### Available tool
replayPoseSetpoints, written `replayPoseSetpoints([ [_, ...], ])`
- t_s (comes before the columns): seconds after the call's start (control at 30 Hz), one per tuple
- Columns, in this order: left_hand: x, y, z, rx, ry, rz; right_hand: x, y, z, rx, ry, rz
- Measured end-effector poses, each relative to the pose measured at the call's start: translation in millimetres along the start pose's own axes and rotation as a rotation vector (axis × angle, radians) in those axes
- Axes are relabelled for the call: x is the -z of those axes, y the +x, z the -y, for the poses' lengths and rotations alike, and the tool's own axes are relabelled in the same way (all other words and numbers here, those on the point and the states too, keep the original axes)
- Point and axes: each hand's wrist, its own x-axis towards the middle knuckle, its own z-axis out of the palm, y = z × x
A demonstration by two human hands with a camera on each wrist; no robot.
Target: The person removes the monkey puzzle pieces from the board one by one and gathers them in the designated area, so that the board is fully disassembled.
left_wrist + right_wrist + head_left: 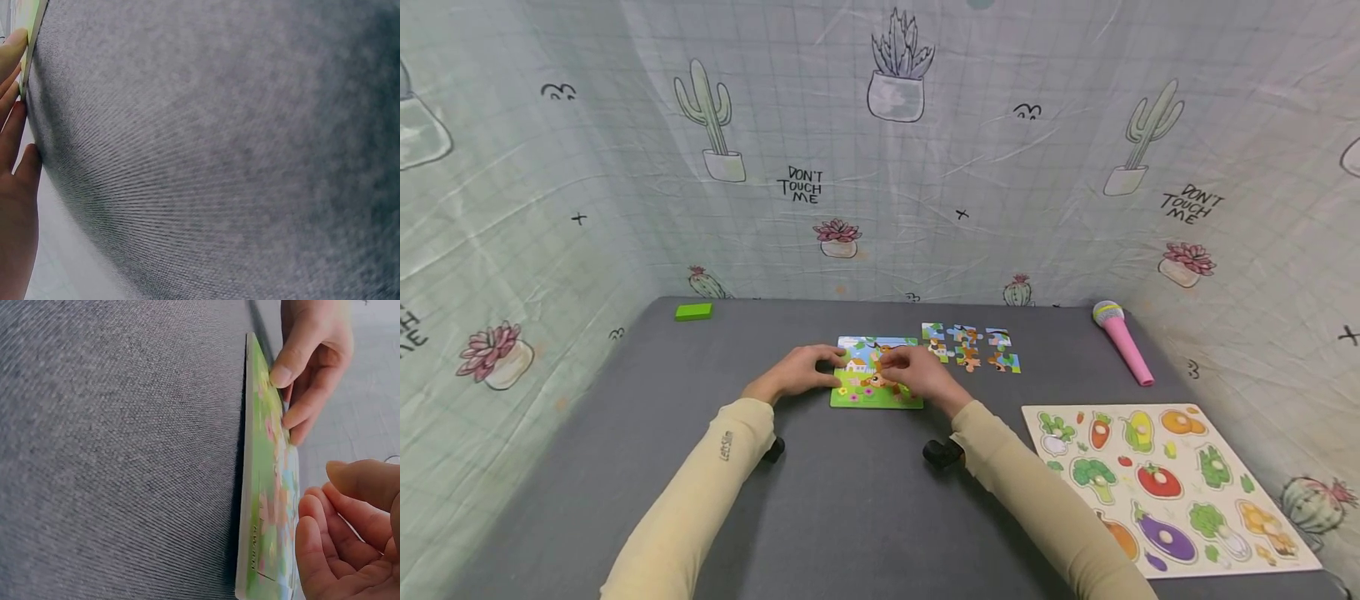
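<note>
A jigsaw puzzle board [876, 402] with a green and blue farm picture lies mid-table. At its left side, my left hand [805, 369] rests its thumb and fingertips on the board, the thumb [282, 375] nearer the front edge. Over the right part of the board is my right hand [921, 372], its fingers loosely bent. In the right wrist view the thumb and fingers [309, 534] stand just above the picture, with nothing showing between them. Several loose jigsaw pieces [967, 360] lie beyond the right hand.
A wooden vegetable puzzle board [1120, 500] lies at the right front, partly under my right forearm. Behind it is a pink toy microphone [1126, 346]. Far back on the left sits a green block [693, 312]. Printed cloth [880, 192] walls enclose the grey table [842, 500].
</note>
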Motion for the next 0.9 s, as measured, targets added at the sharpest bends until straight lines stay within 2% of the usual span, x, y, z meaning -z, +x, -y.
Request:
replayPoseSetpoints([
  [0.27,-4.4,-1.2,-1.6,-0.017,0.016,-0.014,-10,1.2,-6,0.04,-0.093,-0.001],
  [0.5,-4.8,-4.5,-4.8,-0.015,0.011,-0.016,-14,-3.2,-7,0.152,-0.22,0.03],
  [0.7,-5.7,-6.2,-6.1,-0.029,0.012,-0.014,-11,-4.0,-6,0.194,-0.253,0.069],
  [0.9,-7.0,-8.8,-7.8,-0.019,0.012,-0.017,-10,-2.7,-6,0.186,-0.264,0.121],
])
